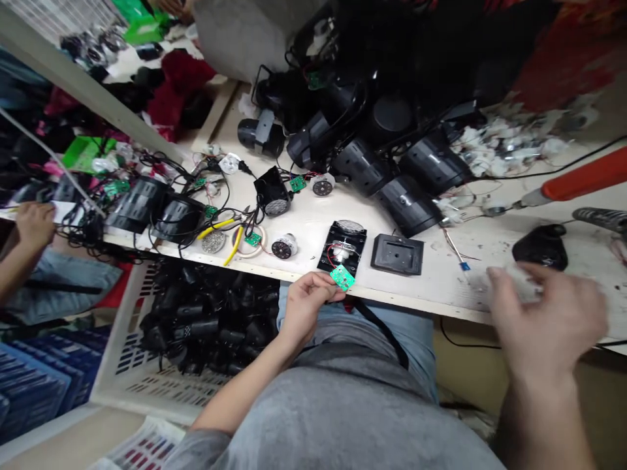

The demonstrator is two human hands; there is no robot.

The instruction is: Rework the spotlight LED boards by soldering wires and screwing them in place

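Observation:
My left hand (307, 301) pinches a small green circuit board (342, 277) at the table's near edge. Red wires run from the board to an open black lamp housing (343, 247) just beyond it. A black square cover plate (397, 254) lies to the right of the housing. My right hand (543, 318) is blurred by motion at the right, over the table edge, with fingers curled around something pale that I cannot make out. A black rounded object (540, 246) sits just beyond it.
A heap of black lamp bodies (372, 140) fills the back of the white table (304, 228). Yellow-handled pliers (223, 236) and small round parts lie at the left. A red-handled tool (578, 179) lies at the right. A white crate (147, 385) of black parts stands below. Another person's hand (33, 225) is at far left.

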